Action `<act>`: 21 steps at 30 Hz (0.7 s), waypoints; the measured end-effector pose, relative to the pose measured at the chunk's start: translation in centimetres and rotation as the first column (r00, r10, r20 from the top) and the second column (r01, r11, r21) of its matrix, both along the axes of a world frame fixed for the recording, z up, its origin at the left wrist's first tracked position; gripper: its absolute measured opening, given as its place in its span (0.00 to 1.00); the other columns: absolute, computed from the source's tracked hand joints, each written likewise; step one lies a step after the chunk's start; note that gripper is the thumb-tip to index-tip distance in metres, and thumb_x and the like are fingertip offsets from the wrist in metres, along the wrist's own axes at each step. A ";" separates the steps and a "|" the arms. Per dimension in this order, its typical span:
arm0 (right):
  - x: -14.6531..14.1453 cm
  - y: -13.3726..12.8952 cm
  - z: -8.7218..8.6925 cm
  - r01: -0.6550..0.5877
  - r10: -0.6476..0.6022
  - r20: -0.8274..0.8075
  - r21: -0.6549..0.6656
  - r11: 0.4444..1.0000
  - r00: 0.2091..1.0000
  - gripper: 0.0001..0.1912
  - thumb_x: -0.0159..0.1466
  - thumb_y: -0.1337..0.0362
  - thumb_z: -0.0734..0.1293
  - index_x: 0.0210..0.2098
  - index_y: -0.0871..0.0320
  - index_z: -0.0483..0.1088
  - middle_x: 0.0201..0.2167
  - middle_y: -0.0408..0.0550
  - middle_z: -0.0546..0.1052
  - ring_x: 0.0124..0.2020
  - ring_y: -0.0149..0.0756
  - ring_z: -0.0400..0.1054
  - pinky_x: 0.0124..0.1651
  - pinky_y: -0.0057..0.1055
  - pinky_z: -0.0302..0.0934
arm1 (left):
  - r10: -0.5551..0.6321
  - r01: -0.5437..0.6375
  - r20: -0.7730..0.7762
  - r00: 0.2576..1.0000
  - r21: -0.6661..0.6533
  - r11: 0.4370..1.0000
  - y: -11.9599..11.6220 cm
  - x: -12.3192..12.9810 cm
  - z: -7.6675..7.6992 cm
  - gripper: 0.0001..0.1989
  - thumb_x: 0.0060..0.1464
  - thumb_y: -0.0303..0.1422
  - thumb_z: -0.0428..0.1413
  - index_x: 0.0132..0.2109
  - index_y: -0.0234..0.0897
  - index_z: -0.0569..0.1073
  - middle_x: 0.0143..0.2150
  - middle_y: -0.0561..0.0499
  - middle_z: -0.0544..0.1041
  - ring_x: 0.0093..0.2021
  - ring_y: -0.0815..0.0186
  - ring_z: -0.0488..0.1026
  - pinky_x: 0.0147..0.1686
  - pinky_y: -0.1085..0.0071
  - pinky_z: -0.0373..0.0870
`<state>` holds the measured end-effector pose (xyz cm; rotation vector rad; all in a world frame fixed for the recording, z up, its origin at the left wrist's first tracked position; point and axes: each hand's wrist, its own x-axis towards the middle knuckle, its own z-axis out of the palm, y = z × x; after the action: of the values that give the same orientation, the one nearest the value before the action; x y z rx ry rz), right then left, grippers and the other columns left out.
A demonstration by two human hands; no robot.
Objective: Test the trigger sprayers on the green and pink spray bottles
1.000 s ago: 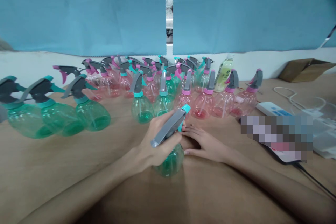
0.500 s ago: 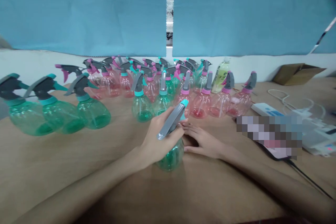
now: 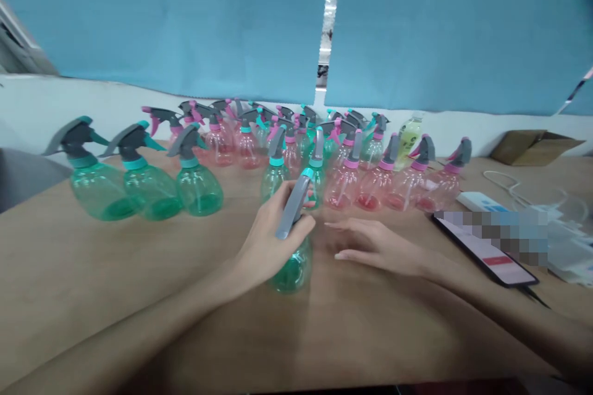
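Observation:
My left hand (image 3: 273, 228) is wrapped round the neck of a green spray bottle (image 3: 293, 268), just below its grey trigger head with a turquoise nozzle. The bottle is upright, and my fingers hide its collar. To the right of it, my right hand (image 3: 375, 244) holds nothing, its fingers stretched toward the bottle but apart from it. Behind my hands stands a row of spray bottles: green ones with turquoise collars (image 3: 277, 162) on the left, pink ones with pink collars (image 3: 386, 165) on the right.
Three green spray bottles (image 3: 199, 188) stand at the left. More pink and green bottles crowd the back by the wall. A drink bottle (image 3: 410, 136), a cardboard box (image 3: 532, 147), a phone (image 3: 491, 256) and white cables (image 3: 504, 182) lie or stand at the right on the wooden table (image 3: 370, 333).
My right hand has drawn away from the green spray bottle to the right. My left hand keeps its grip. The view has turned a little to the left.

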<state>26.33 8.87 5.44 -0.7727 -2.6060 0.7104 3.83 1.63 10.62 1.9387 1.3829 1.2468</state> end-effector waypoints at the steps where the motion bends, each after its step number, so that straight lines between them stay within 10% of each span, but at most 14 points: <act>1: -0.9 -0.4 0.5 -0.017 0.017 -0.010 0.005 1.000 1.000 0.27 0.61 0.50 0.64 0.58 0.51 0.61 0.57 0.49 0.69 0.57 0.46 0.63 0.57 0.48 0.59 | 0.025 -0.025 -0.006 1.000 -0.008 1.000 -0.3 -0.6 0.1 0.14 0.54 0.27 0.50 0.48 0.39 0.63 0.41 0.50 0.74 0.42 0.62 0.73 0.42 0.65 0.68; 12: -12.7 -4.5 3.1 -0.050 0.059 -0.105 0.082 0.995 0.993 0.43 0.52 0.40 0.67 0.60 0.53 0.54 0.56 0.53 0.68 0.54 0.49 0.65 0.51 0.47 0.63 | 0.218 -0.214 -0.147 0.965 0.040 0.976 -3.0 -6.8 0.8 0.05 0.55 0.33 0.52 0.38 0.38 0.65 0.32 0.55 0.71 0.31 0.67 0.69 0.32 0.69 0.65; 21: -18.1 -5.8 2.1 0.053 -0.030 -0.223 0.099 0.994 0.974 0.38 0.53 0.42 0.67 0.56 0.55 0.58 0.52 0.54 0.71 0.52 0.48 0.66 0.49 0.45 0.63 | 0.277 -0.276 -0.184 0.943 0.033 0.961 -3.2 -10.0 1.1 0.26 0.51 0.39 0.58 0.55 0.42 0.62 0.49 0.47 0.73 0.48 0.57 0.72 0.45 0.59 0.69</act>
<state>8.19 3.05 7.52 -0.6740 -2.3979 0.6047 -6.20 -1.54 11.74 1.9577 1.8002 1.2146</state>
